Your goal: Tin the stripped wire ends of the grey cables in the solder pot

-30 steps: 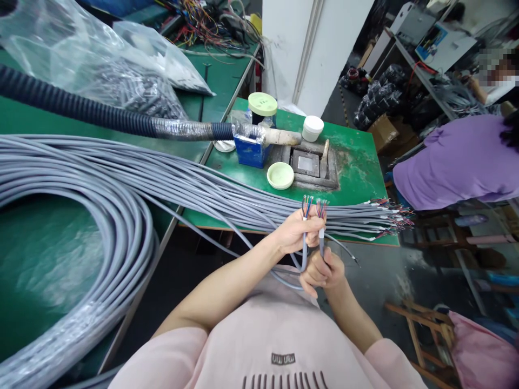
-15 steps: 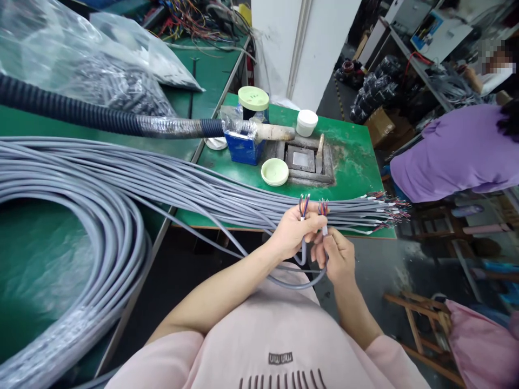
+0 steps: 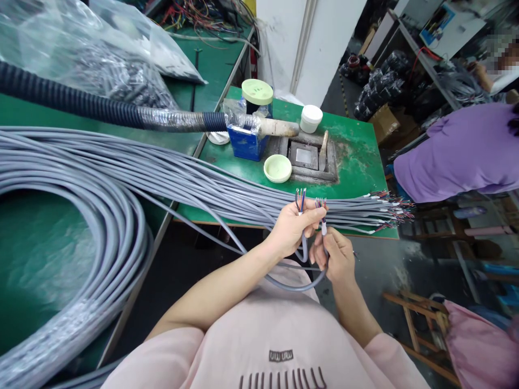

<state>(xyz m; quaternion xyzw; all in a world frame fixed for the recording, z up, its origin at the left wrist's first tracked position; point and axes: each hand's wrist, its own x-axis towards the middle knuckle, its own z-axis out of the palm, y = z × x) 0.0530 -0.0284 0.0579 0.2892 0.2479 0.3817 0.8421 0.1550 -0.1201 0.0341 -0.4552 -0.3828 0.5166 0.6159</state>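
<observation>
At the near edge of the green surface (image 3: 360, 156), L hand (image 3: 287, 229) holds one grey cable (image 3: 305, 249) upright, its stripped coloured wires (image 3: 300, 202) fanned out above the fingers. Thumb & index of L hand are pinched together at the wires of a 2nd grey cable (image 3: 298, 288), just beside the 1st. R hand (image 3: 339, 256) grips that 2nd cable just below its white sleeve (image 3: 324, 229), thumb against curled fingers; exact fingertip contact is prob. on the cable, but partly hidden. The 2nd cable loops down & L below both hands.

Behind the hands, a thick cable bundle (image 3: 227, 189) runs L to R across the surface, wire ends at R. Beyond it: pale green dish (image 3: 278, 168), blue bin (image 3: 246, 145) w/ hose nozzle (image 3: 279, 127) over it, white tub (image 3: 311, 119), & scraper (image 3: 323, 152) nr a sq. metal plate (image 3: 304, 156). Person in purple (image 3: 458, 154) is off to the R.
</observation>
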